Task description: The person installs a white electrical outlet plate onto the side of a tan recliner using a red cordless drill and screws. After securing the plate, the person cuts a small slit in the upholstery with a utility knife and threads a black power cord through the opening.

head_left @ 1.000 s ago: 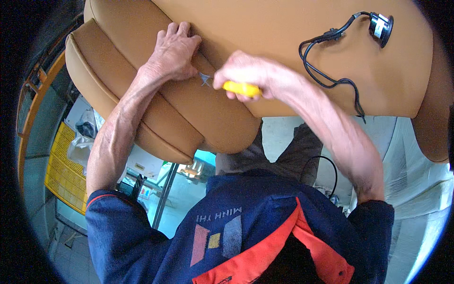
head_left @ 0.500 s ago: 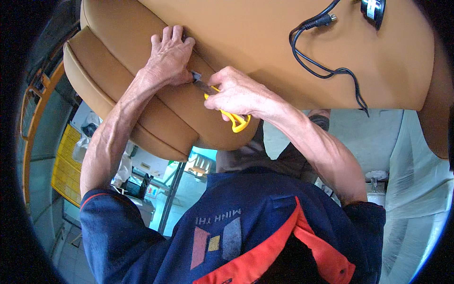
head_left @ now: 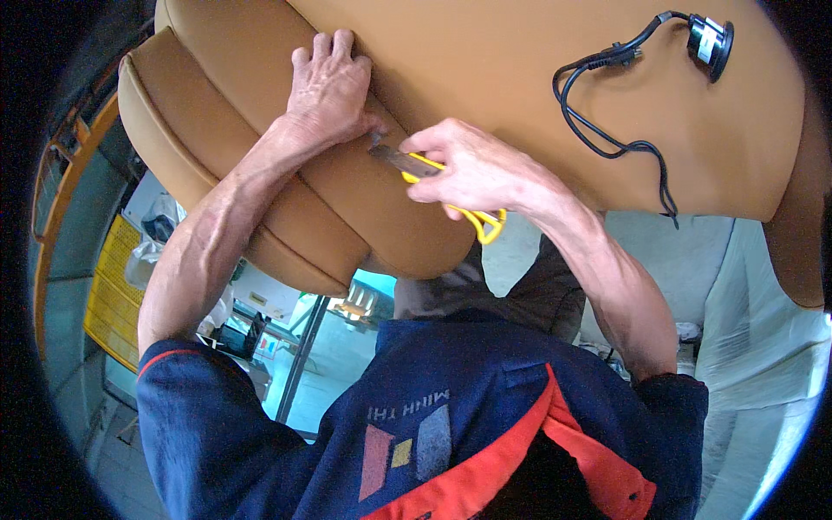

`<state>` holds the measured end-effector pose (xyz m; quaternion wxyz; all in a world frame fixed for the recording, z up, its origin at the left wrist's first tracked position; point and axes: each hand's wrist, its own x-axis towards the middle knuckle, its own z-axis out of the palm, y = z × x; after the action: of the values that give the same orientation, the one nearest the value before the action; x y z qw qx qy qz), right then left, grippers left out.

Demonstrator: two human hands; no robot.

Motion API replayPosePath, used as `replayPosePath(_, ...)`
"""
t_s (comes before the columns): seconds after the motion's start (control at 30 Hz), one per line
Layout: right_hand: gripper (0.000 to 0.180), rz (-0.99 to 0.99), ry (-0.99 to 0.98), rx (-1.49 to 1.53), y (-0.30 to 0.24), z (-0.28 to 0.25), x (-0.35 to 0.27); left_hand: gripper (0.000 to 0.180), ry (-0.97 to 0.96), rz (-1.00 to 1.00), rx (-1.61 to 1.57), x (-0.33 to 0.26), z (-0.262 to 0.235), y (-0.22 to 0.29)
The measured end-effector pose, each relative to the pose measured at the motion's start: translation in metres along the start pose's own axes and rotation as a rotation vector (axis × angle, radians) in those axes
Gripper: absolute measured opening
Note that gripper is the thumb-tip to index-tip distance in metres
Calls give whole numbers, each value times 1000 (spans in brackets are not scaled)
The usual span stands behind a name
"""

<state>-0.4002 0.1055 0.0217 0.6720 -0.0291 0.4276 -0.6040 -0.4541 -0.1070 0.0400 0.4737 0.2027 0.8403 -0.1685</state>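
Note:
My left hand (head_left: 331, 91) rests on a padded tan upholstered cushion (head_left: 260, 113), its fingers spread over the ridge by the seam and the thumb stretched toward me. Close to that thumb is a small greyish piece (head_left: 377, 139), too small to make out. In my right hand (head_left: 464, 165) is a pair of yellow-handled scissors (head_left: 491, 227), gripped around the handles. Their dark blades (head_left: 400, 161) point left toward the thumb, with the tip just short of the grey piece. The palm hides part of the handles.
A broad tan upholstered panel (head_left: 485, 61) extends away and to the right. On it lie a black cable (head_left: 598, 147) and a round black device (head_left: 711, 48). At left are a yellow perforated crate (head_left: 117, 290) and an orange frame (head_left: 74, 199). Translucent sheeting (head_left: 763, 364) hangs at right.
My right hand has moved right with the scissors, drawing the blades back from the left thumb. The left hand appears slightly higher and further right as the whole view shifts.

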Motion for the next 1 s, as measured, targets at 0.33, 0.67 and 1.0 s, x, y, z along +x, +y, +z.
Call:
replayPosePath(0.33, 33, -519, 476, -99, 42, 55, -53, 31, 262, 117, -69, 14, 40, -31)
replayPosePath(0.67, 46, -430, 1197, 111, -46, 50, -377, 31, 431, 6, 60, 56, 130, -39)
replayPosePath(1.0, 43, 377, 2588, -846, 78, -82, -646, 24, 343, -32, 124, 52, 114, -61)
